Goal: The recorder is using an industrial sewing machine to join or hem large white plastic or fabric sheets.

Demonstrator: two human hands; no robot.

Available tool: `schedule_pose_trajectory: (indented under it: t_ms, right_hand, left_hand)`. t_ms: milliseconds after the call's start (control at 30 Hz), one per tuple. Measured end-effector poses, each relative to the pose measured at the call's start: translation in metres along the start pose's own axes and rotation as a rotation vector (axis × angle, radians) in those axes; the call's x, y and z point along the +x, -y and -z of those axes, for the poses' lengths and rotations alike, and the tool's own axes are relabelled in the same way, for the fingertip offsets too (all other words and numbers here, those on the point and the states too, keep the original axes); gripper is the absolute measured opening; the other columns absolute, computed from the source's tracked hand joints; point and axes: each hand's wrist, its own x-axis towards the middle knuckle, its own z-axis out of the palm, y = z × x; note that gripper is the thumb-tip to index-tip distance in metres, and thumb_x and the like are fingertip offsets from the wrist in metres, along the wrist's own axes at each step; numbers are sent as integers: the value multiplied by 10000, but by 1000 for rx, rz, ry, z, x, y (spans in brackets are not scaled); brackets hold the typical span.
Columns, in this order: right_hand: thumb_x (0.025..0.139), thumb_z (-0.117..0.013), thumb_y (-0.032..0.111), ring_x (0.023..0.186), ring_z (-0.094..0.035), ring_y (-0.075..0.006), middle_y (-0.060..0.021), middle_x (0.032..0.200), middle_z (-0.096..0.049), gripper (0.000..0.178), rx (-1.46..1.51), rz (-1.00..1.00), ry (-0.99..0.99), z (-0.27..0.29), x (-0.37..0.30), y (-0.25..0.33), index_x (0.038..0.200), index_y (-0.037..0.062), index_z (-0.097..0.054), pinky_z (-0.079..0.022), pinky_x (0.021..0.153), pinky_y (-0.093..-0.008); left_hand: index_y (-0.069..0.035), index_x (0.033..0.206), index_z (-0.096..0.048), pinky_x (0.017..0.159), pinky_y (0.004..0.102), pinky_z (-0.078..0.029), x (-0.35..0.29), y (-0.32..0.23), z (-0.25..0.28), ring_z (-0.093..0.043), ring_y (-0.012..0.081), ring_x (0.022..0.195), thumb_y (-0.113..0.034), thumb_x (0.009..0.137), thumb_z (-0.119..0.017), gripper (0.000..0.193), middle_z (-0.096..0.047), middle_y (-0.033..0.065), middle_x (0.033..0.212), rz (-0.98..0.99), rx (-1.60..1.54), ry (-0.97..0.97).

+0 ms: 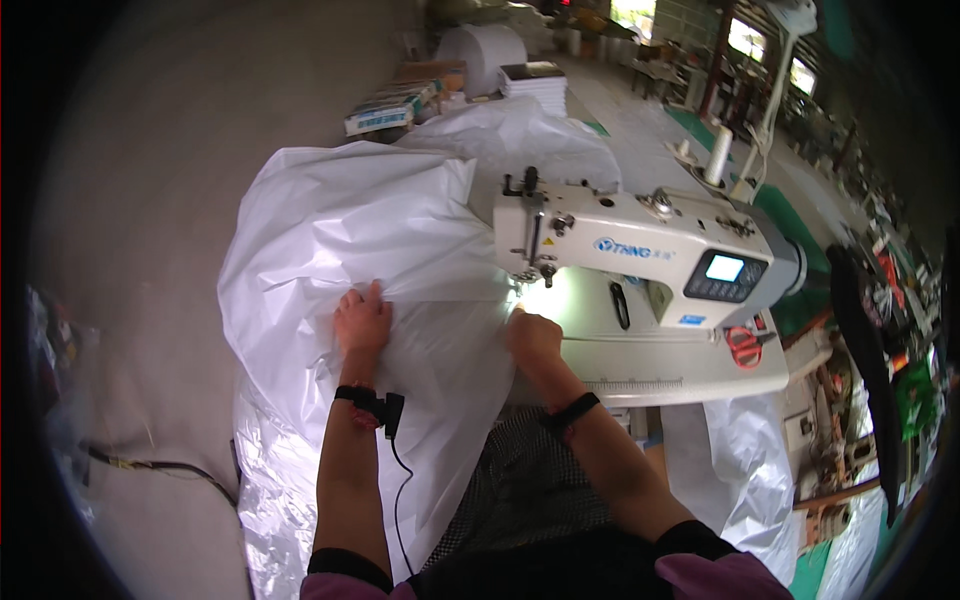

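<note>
A large sheet of white plastic-like material [400,230] spreads over the left of the sewing table and hangs down in front of it. My left hand [362,320] lies on this sheet with its fingers stretched out, pressing on it. Close to the needle of a white sewing machine [620,245], my right hand [535,335] is closed at the sheet's right edge. Its fingertips are partly lost in the glare of the machine's lamp, and they seem to pinch the material. A faint straight fold or seam runs from the left hand toward the needle.
Right of the needle, a small black tool [620,305] lies on the machine bed. Red-handled scissors [743,347] rest by the table's right end. A white thread spool [718,155] stands behind the machine. Beyond are a white roll [482,58] and stacked boxes [395,105].
</note>
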Motion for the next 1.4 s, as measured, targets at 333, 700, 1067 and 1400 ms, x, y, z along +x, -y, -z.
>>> schedule_pose_trajectory:
  t_ms: [333,700,1067,1400]
  right_hand:
    - [913,-473,234,762,-700,-329,-163,812,-707,303,-54,-11,27,-3,1,-3,1130,69,-605,-540,698,-462]
    - [914,-570,236,761,-666,-401,-175,819,-685,258,485,11,-60,-4,-100,-13,1117,78,-588,-523,696,-477]
    - [936,-579,209,984,-654,-322,-212,989,-664,286,656,519,321,-103,-126,-21,1158,31,-593,-503,868,-420]
    - [955,-554,182,1006,-651,-267,-166,1057,-677,294,444,741,1339,18,-132,25,1207,40,-607,-501,902,-386]
  left_hand:
    - [-132,1005,-667,939,460,-400,-11,4,6,-515,297,1081,-313,842,-589,256,-569,115,1065,-41,-54,-124]
    - [-108,818,-596,809,465,-398,-143,28,51,-544,274,805,-168,748,-664,115,-558,62,784,-159,-85,-302]
    - [-48,1030,-641,824,420,-531,-175,34,90,-611,352,1043,-106,803,-628,234,-632,142,1092,-160,-325,282]
    - [-199,1442,-437,1113,659,-139,25,72,70,-233,299,1455,-515,966,-414,572,-322,-29,1556,121,81,264]
